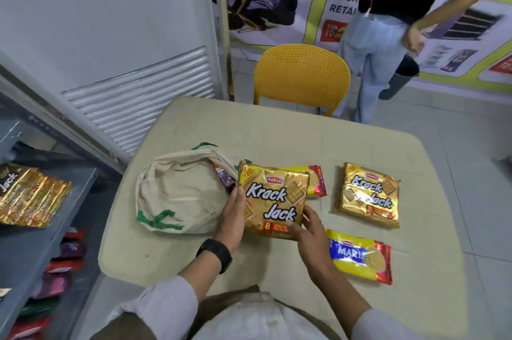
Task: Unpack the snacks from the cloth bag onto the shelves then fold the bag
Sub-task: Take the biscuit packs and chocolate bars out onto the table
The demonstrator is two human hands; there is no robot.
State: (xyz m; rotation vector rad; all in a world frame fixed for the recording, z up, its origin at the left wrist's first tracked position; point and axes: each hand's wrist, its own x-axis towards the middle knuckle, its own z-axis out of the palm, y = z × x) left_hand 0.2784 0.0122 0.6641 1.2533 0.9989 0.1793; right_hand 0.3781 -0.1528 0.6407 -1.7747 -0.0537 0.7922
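Observation:
A gold Krack Jack pack is held over the beige table, between both my hands. My left hand grips its left edge and my right hand grips its lower right corner. To the left lies the cream cloth bag with green trim, its mouth facing right with a purple packet showing inside. A yellow and red biscuit pack lies partly hidden behind the held pack. A second Krack Jack pack and a Marie pack rest on the table's right side.
Grey metal shelves stand at the left with a gold Krack Jack pack on the upper level and several red and purple packets below. A yellow chair is behind the table. Another person stands at the back right.

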